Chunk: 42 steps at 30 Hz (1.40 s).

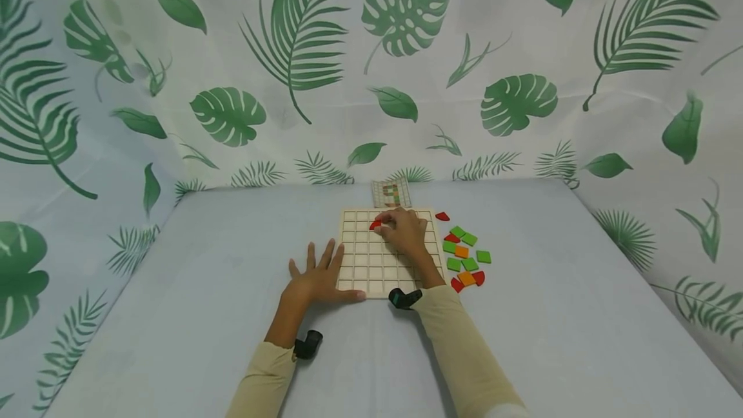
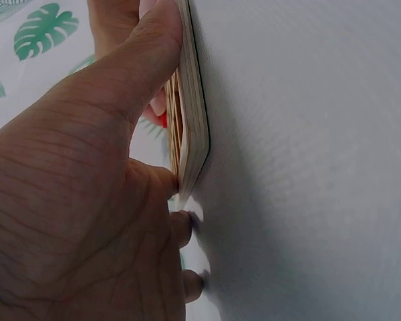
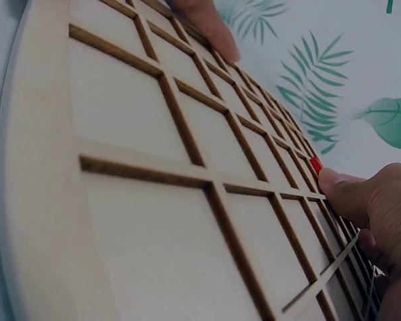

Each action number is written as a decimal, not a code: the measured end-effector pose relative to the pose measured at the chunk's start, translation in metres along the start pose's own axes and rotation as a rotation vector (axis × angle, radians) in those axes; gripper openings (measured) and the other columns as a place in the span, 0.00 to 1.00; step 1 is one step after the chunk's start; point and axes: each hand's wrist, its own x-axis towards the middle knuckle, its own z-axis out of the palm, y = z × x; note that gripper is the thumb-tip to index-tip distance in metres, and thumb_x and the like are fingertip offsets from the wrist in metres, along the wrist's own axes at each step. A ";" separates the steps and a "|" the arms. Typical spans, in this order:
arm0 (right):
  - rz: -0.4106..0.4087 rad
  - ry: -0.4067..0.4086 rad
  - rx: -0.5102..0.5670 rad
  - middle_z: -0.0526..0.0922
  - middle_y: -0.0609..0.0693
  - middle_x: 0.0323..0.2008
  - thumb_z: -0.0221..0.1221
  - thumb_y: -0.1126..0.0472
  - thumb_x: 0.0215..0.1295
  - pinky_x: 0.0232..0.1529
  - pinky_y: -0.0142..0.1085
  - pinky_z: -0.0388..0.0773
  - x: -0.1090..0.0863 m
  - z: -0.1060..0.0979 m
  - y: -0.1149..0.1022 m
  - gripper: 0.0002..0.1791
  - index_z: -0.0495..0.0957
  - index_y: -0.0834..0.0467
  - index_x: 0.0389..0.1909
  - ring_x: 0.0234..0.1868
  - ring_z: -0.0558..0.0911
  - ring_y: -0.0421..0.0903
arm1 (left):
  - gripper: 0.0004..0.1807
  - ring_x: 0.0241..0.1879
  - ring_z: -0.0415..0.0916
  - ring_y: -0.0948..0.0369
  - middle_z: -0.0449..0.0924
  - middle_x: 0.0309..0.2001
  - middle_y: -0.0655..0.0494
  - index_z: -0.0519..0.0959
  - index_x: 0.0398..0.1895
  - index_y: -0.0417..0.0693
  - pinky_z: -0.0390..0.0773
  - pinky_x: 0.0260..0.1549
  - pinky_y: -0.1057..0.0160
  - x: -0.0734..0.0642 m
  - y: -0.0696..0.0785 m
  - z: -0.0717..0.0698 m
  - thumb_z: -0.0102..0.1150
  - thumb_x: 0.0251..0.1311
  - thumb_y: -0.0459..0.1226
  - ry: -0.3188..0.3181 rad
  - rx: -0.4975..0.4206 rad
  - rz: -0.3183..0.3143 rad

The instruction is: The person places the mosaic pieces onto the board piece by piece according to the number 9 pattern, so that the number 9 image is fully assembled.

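A square wooden grid board [image 1: 361, 274] lies on the table, its walled cells showing bare wood. My left hand [image 1: 318, 281] rests at the board's near left corner with fingers spread, thumb along the front edge. The left wrist view shows that thumb [image 2: 137, 70] against the board's layered side [image 2: 197, 114]. Over the upper part of the grid, my right hand [image 1: 404, 232] pinches a red rounded piece [image 1: 375, 225] between thumb and fingertips. In the right wrist view only a sliver of the red piece [image 3: 316, 165] shows at the thumb tip.
Right of the board lie loose tiles: several green squares [image 1: 484, 257], orange squares [image 1: 461, 252] and red rounded pieces [image 1: 478, 278]. One red piece [image 1: 442, 216] sits apart near the far right corner. Behind the board is a small card [image 1: 380, 195] with a coloured grid pattern. Leaf-printed cloth [image 1: 325, 140] borders the table.
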 end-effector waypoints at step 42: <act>-0.032 -0.036 0.025 0.84 0.47 0.43 0.66 0.52 0.61 0.51 0.53 0.60 0.004 0.000 0.008 0.12 0.85 0.46 0.45 0.47 0.78 0.49 | 0.62 0.76 0.27 0.36 0.33 0.80 0.49 0.42 0.79 0.52 0.39 0.62 0.22 -0.002 0.000 0.000 0.56 0.50 0.72 -0.003 -0.003 -0.003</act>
